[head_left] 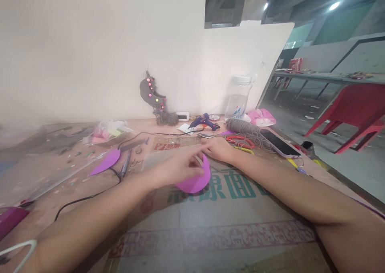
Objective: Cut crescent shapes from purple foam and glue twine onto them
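A purple crescent-shaped cutout is above the printed cardboard in front of me. My left hand holds it, thumb and fingers bent around its inner curve. My right hand is at the upper end of the crescent, its fingers curled and close to my left fingertips. Blur and overlap hide whether the right fingers pinch the crescent's tip. Just beyond the right hand lie scissors with red handles and a yellow-handled tool.
Across the back stand a blue glue gun, a water bottle and a decorated grey crescent. Grey yarn and a phone are to the right. Another purple piece, a pen-like tool and a black cable lie left.
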The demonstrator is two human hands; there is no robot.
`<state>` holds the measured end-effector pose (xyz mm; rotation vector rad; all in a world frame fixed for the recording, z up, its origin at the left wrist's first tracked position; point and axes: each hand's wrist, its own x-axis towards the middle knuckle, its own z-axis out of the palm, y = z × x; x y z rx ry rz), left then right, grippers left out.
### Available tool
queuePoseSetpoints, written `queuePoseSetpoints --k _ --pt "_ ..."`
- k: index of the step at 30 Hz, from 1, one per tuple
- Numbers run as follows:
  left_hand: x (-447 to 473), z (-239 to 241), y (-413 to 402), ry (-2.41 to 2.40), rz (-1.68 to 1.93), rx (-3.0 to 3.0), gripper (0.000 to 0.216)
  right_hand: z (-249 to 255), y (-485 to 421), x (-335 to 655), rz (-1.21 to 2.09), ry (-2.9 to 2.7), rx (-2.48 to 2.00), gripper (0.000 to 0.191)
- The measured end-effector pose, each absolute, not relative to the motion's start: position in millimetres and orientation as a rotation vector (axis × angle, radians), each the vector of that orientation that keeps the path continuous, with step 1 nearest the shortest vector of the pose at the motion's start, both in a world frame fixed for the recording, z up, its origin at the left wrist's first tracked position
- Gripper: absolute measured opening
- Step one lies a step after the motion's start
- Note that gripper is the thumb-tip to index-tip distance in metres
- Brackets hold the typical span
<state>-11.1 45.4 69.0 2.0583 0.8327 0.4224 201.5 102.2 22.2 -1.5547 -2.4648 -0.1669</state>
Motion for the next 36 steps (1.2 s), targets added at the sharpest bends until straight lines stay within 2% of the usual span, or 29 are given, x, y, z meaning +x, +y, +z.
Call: queuePoseSetpoints --k 3,7,8,10,13,16,20,23,25,27,28,31,36 --pt "-18 81 56 0.929 0.816 1.878 0.07 29 103 200 -0.042 -2.263 -1.383 0.045" --pt "-30 98 65 0.93 1.047 1.775 0.064 48 96 194 0.693 -1.801 -1.0 0.069" --pt "-32 100 65 0.927 1.08 1.756 0.062 54 91 191 0.819 -1.764 -0.935 0.069" --pt "-33 102 66 0.938 1.119 1.73 0.058 62 80 184 0.916 -1.796 -0.848 0.058" --pt "-32 101 67 0.955 1.116 1.713 0.054 71 64 175 0.971 -1.819 -0.871 0.042" --pt "-37 101 71 0.924 1.124 1.806 0.048 79 57 172 1.068 -1.757 -0.901 0.034" --pt "-47 105 73 0.881 1.322 2.506 0.038 89 54 173 1.19 -1.537 -0.883 0.035" --pt "-47 105 68 0.738 1.317 3.039 0.035 91 51 170 1.305 -1.375 -0.87 0.033" --pt "-45 104 62 0.675 1.278 3.148 0.027 90 48 167 1.33 -1.396 -0.876 0.033" --pt "-42 104 55 0.732 1.261 3.061 0.017 90 45 166 1.301 -1.525 -0.904 0.039" --pt "-41 104 52 0.824 1.249 2.949 0.019 91 45 167 1.255 -1.597 -0.912 0.044" --pt "-39 110 49 1.08 1.117 2.504 0.041 96 44 171 1.057 -1.707 -0.882 0.057" --pt "-36 115 50 1.092 0.923 2.28 0.046 105 41 175 0.938 -1.759 -0.871 0.048"
